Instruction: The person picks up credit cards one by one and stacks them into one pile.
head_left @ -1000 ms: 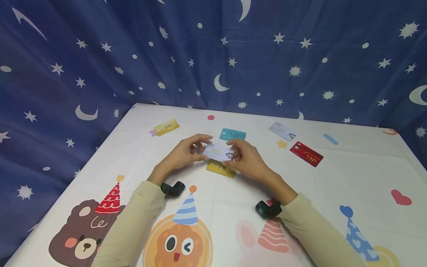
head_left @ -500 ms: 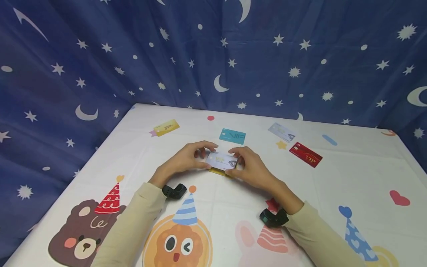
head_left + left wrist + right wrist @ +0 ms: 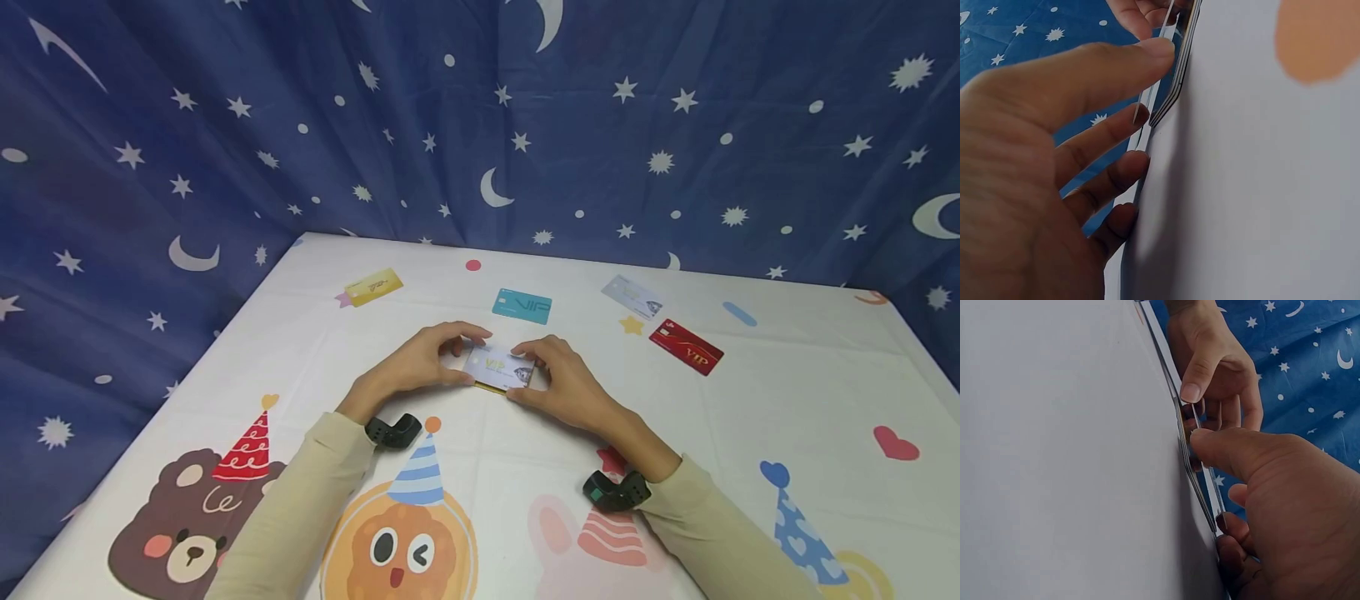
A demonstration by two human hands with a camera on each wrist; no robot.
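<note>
In the head view a silver-white VIP card lies flat between both hands. My left hand pinches its left end between thumb and fingertips. At the opposite end my right hand grips the card the same way. A thin strip of a yellow card shows below the silver card's near edge. Seen edge-on in the left wrist view, a stack of cards rests on the tabletop. The silver card sits a narrow gap above that stack in the right wrist view, at least along part of its length.
Behind the hands lies a teal VIP card. Another yellow card is at the back left. To the right are a second silver card and a red VIP card. A starry blue curtain hangs behind the white tabletop.
Both hands have brought the silver card down and nearer, from partly above the yellow card to covering nearly all of it. The teal card is now fully uncovered. Over the last half second little moved.
</note>
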